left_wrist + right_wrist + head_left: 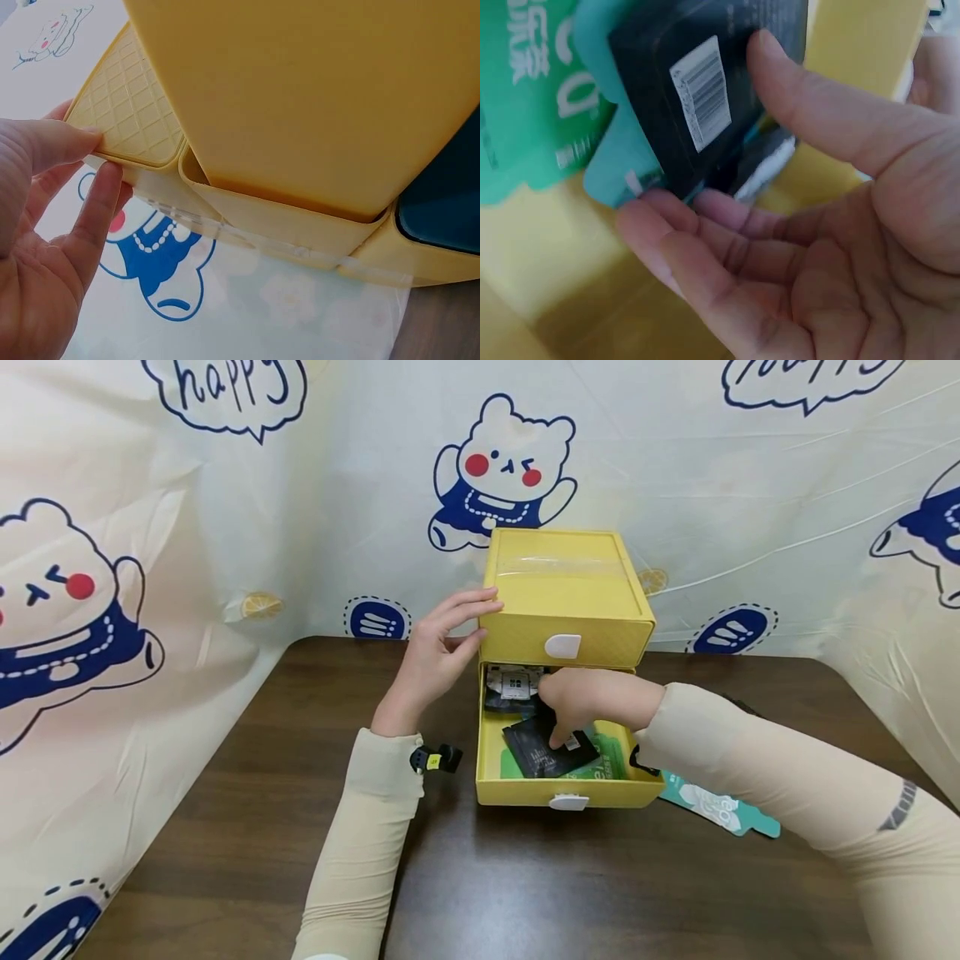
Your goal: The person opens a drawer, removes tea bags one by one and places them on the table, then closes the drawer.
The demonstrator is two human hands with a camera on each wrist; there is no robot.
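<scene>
- Your left hand (441, 647) pinches the top left corner of the box (567, 639), maybe to stop it from sliding.
- Your right hand (588, 697) reaches into the drawer (517, 792) at the bottom of the box. It grips the black pack (531, 753) with the thumb on its face and the fingers at its lower edge.
- The drawer sticks out at the front of the box, so you can reach the things inside from above.
- The black pack is in that drawer, tilted, partly over the green pack (611, 756).
- A dark pack (513, 689) with a white label sits at the drawer's back left, just below the top part of the box.
- The white tabs (562, 646) on the front of the box look made for pulling.
- The black pack has a bar code (701, 94); its tiny print is too blurry to read.
- The green pack has big white letters, one an "a", and some Chinese writing.
- The teal card (752, 820) lies to the right of the box; you can't read its words.
- The cloth (360, 518) behind the box says "happy".
</scene>
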